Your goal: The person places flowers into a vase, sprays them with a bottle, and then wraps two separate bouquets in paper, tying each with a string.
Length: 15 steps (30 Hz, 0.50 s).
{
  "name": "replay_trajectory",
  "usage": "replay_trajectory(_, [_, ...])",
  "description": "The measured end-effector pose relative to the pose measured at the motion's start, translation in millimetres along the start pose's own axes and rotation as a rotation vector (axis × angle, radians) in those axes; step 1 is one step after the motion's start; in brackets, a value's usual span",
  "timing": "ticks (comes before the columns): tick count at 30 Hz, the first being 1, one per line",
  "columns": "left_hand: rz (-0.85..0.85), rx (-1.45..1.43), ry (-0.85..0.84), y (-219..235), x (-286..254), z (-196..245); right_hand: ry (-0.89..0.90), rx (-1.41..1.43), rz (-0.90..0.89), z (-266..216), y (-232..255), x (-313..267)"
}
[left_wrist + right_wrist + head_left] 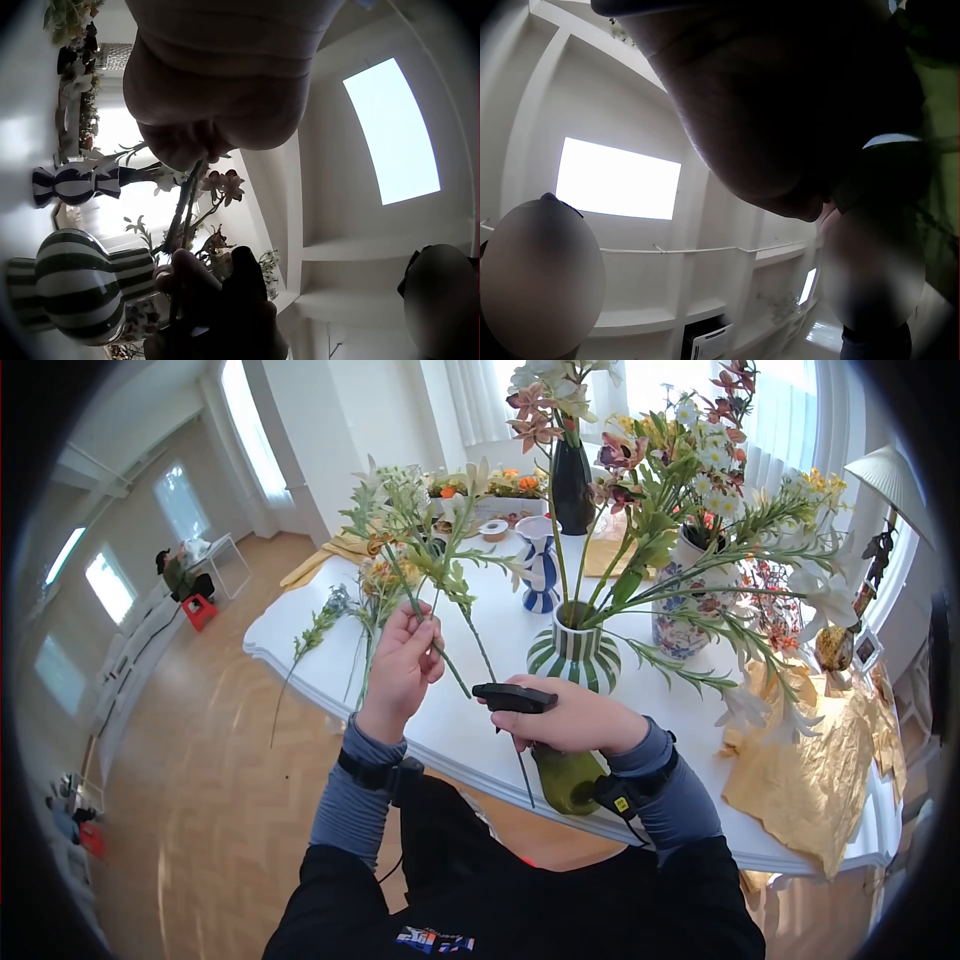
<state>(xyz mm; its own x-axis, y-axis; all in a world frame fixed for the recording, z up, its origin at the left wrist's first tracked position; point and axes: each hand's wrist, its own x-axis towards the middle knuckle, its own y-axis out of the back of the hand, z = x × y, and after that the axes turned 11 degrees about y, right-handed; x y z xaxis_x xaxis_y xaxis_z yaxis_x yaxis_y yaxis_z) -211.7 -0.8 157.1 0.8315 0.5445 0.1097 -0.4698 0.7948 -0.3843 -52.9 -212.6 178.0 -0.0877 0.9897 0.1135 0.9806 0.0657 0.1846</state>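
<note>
My left hand [403, 660] pinches an artificial flower stem [452, 672] between thumb and fingers. Its leafy white-flowered top [415, 510] rises above the hand, and the lower end comes close to my right hand [570, 717]. That hand grips black-handled pruning shears [520, 698], whose blades are hidden. A second, thinner stem [522, 765] runs down past the right fingers, below the table edge. Just beyond the right hand stands a green-and-white striped vase [575, 655] holding tall flowers. The left wrist view shows both hands near the stem [180, 214], with the striped vase [79, 289] beside them.
A green glass vase [568, 780] is at the white table's [450, 730] front edge, beneath the right hand. Loose flower stems [325, 625] lie at the left. Behind stand a blue-and-white vase [538, 565] and a floral vase [680, 610]. Yellow cloth [800, 770] drapes the right corner.
</note>
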Motion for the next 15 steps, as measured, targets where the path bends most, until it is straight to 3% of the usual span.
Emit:
replay_trajectory(4, [0.254, -0.053, -0.16, 37.5, 13.6, 26.8, 0.008, -0.056, 0.062, 4.9, 1.9, 0.7])
replay_trajectory(8, [0.404, 0.017, -0.304, 69.0, 12.2, 60.3, 0.022, -0.073, 0.073, 6.9, 5.6, 1.6])
replay_trajectory(10, [0.431, 0.05, -0.333, 88.4, 9.6, 76.7, -0.075, -0.154, 0.048, 7.5, 7.5, 1.9])
replay_trajectory(12, [0.559, 0.089, -0.488, 103.3, 5.5, 93.7, -0.091, -0.182, 0.034, 3.5, 7.4, 1.7])
replay_trajectory(15, [0.605, 0.126, -0.55, 115.8, -7.8, 112.1, -0.108, -0.236, 0.02, 5.2, 7.5, 3.6])
